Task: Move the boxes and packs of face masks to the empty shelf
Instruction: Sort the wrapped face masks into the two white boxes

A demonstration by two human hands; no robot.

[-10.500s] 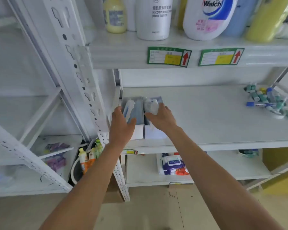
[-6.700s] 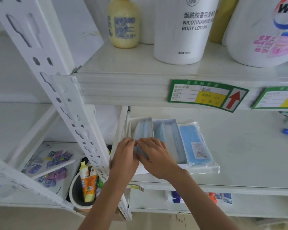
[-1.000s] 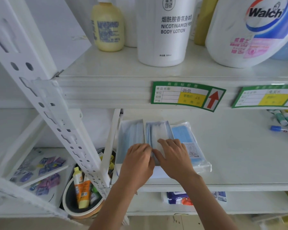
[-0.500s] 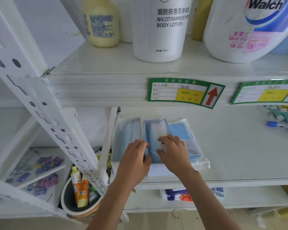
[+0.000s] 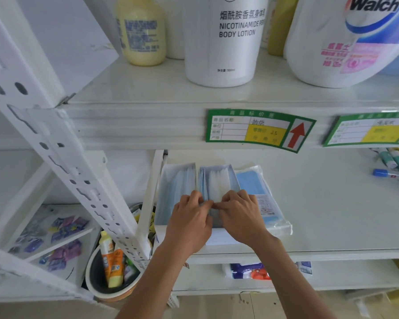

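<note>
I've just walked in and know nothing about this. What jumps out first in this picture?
Two bare hands, the left hand and the right hand, meet over the right-hand open white box of pale blue face masks on the white metal shelf, fingers pinching at the masks. Another open white mask box sits to its left and a clear plastic pack of blue masks to its right. Above stands a big white body lotion bottle.
</note>
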